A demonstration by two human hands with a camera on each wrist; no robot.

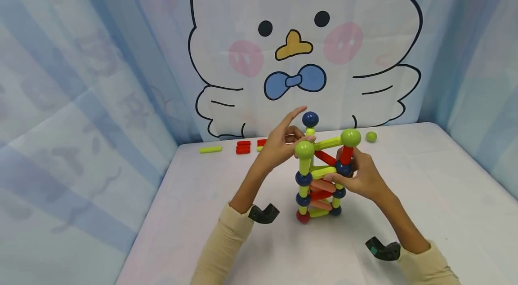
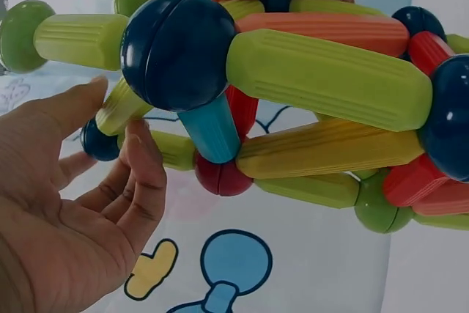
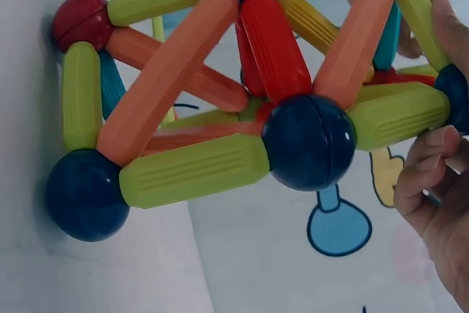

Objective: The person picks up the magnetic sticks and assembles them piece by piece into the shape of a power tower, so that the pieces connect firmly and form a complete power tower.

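A tower of magnetic rods and balls [image 1: 322,171] stands upright on the white table, with red, orange, yellow-green and teal rods between blue, red and green balls. At its back top, my left hand [image 1: 277,146] pinches a yellow-green rod [image 2: 121,110] with a blue ball [image 1: 310,119] on its end; the index finger points upward beside that ball. My right hand [image 1: 366,176] grips the tower's upper right side, its fingers and thumb around a blue ball [image 3: 456,100]. Two green balls, the left one [image 1: 304,149] and the right one [image 1: 350,137], top the nearer posts.
At the table's back left lie a yellow-green rod [image 1: 211,149], several red rods [image 1: 243,147] and more rods partly behind my left arm. A loose green ball [image 1: 371,136] sits behind the tower on the right. A printed curtain [image 1: 226,109] hangs along the back edge.
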